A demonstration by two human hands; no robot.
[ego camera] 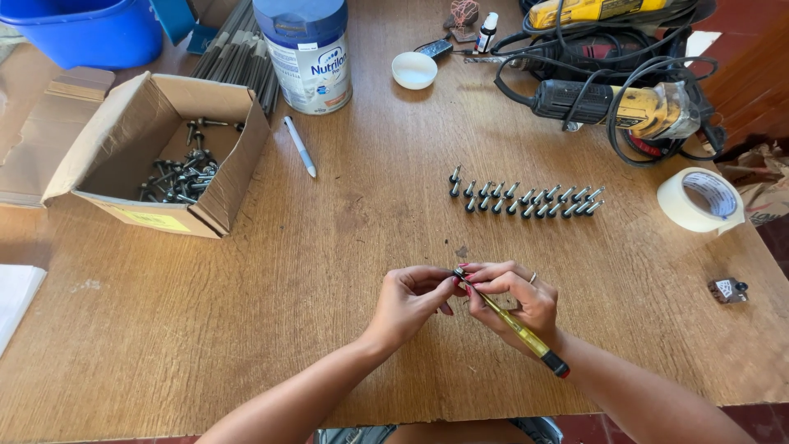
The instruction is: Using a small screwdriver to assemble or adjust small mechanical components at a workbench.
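Observation:
My right hand (518,294) grips a yellow-handled screwdriver (526,333) with a black end cap, its tip pointing up-left. My left hand (415,298) pinches a small dark screw (458,274) at the screwdriver's tip, the fingertips of both hands touching there. Both hands hover over the wooden table (329,247) near its front edge. Farther back lies a double row of several dark screws (526,200) set side by side.
An open cardboard box (164,156) holding several screws sits at the left. A tin can (308,53), white pen (300,146), white lid (414,70), small bottle (487,31), power tools with cables (625,90), tape roll (700,200) and blue tub (86,31) stand about.

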